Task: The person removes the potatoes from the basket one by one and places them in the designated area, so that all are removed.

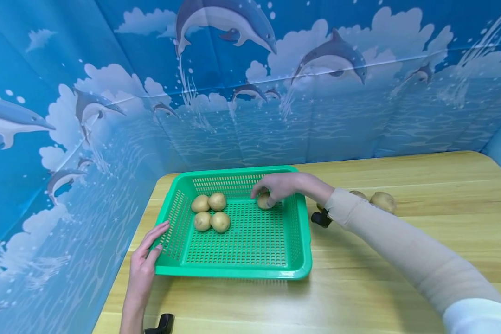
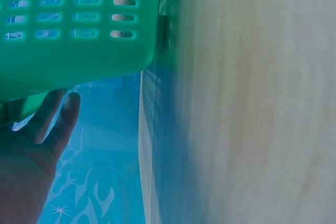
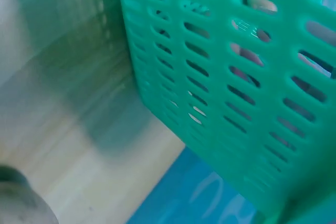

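Observation:
A green plastic basket (image 1: 234, 273) with slotted walls stands on the table. My left hand (image 1: 144, 257) grips its left rim; in the left wrist view two fingers (image 2: 62, 119) extend beneath the rim. Inside the basket at the back right, my right hand (image 1: 280, 184) holds a potato (image 1: 264, 201) between thumb and fingers, low over the slotted floor. Four-in-a-cluster aside, several potatoes (image 1: 220, 222) sit close together in the basket's left half. The right wrist view shows the basket's outer wall (image 3: 210, 87), which mostly hides the right hand.
More potatoes (image 1: 383, 202) lie on the wooden table (image 1: 350, 287) to the right of the basket, partly behind my right forearm. A blue dolphin-print curtain (image 1: 250, 125) hangs along the table's back and left edges. Black wrist-camera mounts (image 1: 321, 219) show by both wrists.

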Motion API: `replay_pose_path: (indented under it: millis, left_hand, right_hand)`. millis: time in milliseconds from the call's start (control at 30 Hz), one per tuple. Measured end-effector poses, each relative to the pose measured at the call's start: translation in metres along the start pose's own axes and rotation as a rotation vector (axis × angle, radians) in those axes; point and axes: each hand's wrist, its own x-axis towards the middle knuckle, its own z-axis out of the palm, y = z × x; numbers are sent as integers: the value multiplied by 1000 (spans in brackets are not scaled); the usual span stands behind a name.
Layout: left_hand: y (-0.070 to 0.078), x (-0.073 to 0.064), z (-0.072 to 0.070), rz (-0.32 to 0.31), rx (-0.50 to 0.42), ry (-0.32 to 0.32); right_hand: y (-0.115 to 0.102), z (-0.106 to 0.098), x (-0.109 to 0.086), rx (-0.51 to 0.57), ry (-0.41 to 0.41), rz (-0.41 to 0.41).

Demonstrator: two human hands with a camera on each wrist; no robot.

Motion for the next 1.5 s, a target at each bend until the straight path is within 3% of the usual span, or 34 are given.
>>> replay_pose_path:
  millis: [233, 400, 600, 1000, 1167, 1500]
  left_hand:
    - [-1, 1, 3, 6, 5, -17]
    - [0, 0, 3, -9, -4, -4]
    - [0, 0, 1, -3, -1, -8]
    - [0, 0, 1, -3, -8, -6]
    - [-1, -1, 1, -7, -4, -8]
    - [-2, 1, -1, 7, 0, -10]
  right_hand:
    - [8, 7, 10, 126, -10, -8]
    - [9, 11, 17, 102, -10, 14]
    - [10, 13, 21, 38, -50, -54]
    - [7, 22, 29, 143, -36, -115]
    - [7, 23, 29, 162, -9, -111]
    - [5, 21, 30, 244, 120, -196]
